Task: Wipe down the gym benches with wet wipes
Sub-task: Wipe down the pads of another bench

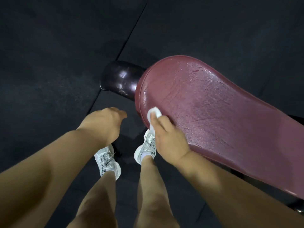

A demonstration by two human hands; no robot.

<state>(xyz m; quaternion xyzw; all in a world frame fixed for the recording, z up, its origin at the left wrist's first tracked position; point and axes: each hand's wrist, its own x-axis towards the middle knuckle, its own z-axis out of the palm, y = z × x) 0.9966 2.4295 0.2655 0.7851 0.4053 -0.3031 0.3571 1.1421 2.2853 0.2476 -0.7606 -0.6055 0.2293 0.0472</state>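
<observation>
Now wiping the bench [213, 102] edge.
My right hand [169, 139] pinches the wipe [153, 113] flat — left hand [105, 122] hangs empty, seemingly loose.

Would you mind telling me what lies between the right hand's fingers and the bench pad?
In the head view, a folded white wipe lies between the right hand and the red bench pad, pressed near its rounded end.
</observation>
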